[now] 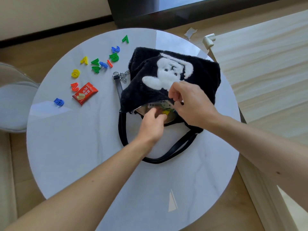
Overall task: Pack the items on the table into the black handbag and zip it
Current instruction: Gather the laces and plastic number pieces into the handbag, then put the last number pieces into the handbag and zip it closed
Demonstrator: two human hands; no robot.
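A fuzzy black handbag (203,75) with a white figure on it lies on the round white table (83,155), its zipped mouth open toward me. My right hand (191,104) pinches the upper edge of the opening and lifts it. My left hand (152,125) reaches into the mouth, fingers closed around a small yellow piece (165,112) inside. A red snack packet (85,93) lies to the left of the bag. Several coloured plastic numbers (95,65) are scattered at the table's upper left, including a blue 5 (59,102).
The bag's black straps (166,157) loop toward me across the table, and a chain with a ring (122,75) lies at its left side. A clear chair (15,100) stands left of the table. A pale wooden panel (266,64) stands to the right.
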